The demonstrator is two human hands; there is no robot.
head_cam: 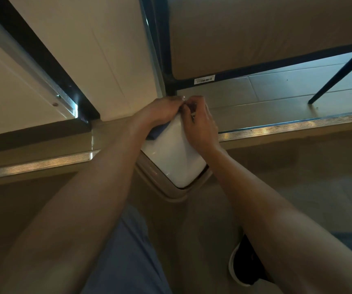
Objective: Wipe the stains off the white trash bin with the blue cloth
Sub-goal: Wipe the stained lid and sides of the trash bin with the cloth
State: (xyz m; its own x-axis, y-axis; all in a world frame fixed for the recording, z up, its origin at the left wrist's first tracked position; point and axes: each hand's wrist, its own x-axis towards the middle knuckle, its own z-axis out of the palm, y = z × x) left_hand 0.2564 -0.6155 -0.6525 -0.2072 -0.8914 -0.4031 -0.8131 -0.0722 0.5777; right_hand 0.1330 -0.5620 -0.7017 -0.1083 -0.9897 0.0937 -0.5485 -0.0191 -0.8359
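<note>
Tiled floor (276, 90) — metal-edged step (298, 126)

The glossy white trash bin (171, 153) lies tipped, blue cloth (156, 133) bunched against its left side.

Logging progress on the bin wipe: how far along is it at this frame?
Done: the near side of the white trash bin shows no obvious stains, though glare hides detail. In hand: both hands meet at the bin's far top edge; the left hand is over the blue cloth, the right hand grips the bin there. Left: the hidden sides can't be judged.
</note>
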